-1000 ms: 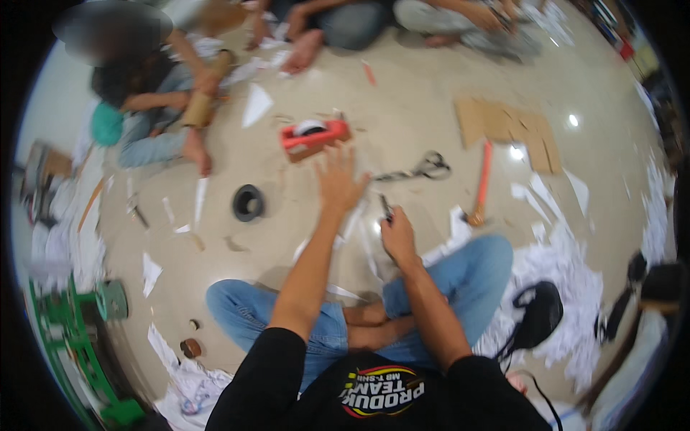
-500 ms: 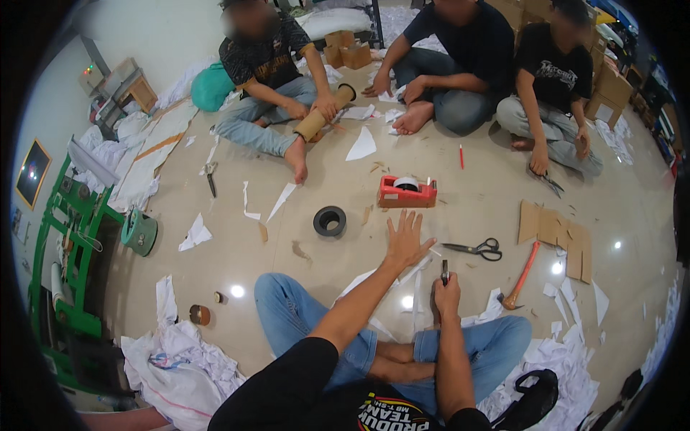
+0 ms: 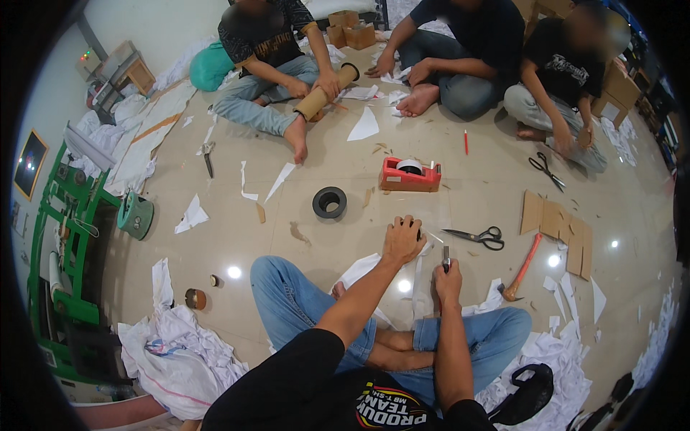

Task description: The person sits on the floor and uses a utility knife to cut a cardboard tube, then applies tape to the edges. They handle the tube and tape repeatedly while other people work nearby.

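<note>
In front of my crossed legs, my left hand (image 3: 404, 241) is closed with curled fingers around something dark, mostly hidden under them. My right hand (image 3: 448, 280) grips a dark-handled tool (image 3: 446, 257) with a flat metal end pointing away from me; its exact kind is unclear. A thin pale strip (image 3: 434, 237) lies by my left fingers. Black-handled scissors (image 3: 480, 237) rest just right of my hands. Beyond them stand a red tape dispenser (image 3: 410, 175) with a white roll and, to its left, a black tape roll (image 3: 330, 203).
Three people sit opposite; one holds a cardboard tube (image 3: 325, 93). Another pair of scissors (image 3: 548, 171), a red pencil (image 3: 466, 142), a red-handled axe-like tool (image 3: 525, 267) and cardboard pieces (image 3: 559, 226) lie on the right. Paper scraps (image 3: 192, 214) surround me; green machinery (image 3: 75, 215) stands left.
My left hand has gone from spread fingers to curled around the dark thing. The tool in my right hand now shows its metal end. The right-hand person has released the far scissors onto the floor.
</note>
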Action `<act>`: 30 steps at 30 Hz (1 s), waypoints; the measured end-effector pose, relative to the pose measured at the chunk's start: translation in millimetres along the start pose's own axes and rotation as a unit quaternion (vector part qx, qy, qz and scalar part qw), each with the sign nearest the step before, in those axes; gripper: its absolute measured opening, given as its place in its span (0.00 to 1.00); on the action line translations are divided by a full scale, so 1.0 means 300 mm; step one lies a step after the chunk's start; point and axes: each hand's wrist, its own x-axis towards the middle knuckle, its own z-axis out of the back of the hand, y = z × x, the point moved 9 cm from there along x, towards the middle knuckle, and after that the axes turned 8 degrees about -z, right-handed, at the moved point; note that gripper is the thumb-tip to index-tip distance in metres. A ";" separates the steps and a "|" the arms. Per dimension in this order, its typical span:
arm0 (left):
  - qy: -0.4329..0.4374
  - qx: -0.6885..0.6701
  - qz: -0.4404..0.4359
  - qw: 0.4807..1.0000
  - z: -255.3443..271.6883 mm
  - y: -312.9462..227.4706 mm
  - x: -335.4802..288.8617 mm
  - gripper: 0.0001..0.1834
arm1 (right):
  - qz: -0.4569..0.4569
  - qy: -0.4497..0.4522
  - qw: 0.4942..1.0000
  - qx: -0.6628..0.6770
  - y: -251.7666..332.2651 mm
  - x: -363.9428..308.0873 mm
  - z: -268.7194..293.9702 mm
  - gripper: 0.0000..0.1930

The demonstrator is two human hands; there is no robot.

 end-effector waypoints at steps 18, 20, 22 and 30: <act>-0.128 0.030 0.040 0.991 0.078 -0.020 0.007 0.51 | 0.019 -0.006 1.000 -0.012 -0.028 0.020 -0.017 0.14; -0.157 -0.014 0.034 0.987 0.101 0.009 -0.005 0.55 | 0.023 -0.004 1.000 -0.011 -0.031 0.017 -0.024 0.14; -0.157 -0.057 0.027 0.986 0.123 0.035 -0.016 0.55 | 0.027 -0.005 1.000 0.002 -0.031 0.010 -0.019 0.14; -0.043 -0.154 -0.087 0.983 0.187 0.120 -0.158 0.30 | -0.072 0.062 0.989 0.110 -0.076 -0.003 -0.020 0.15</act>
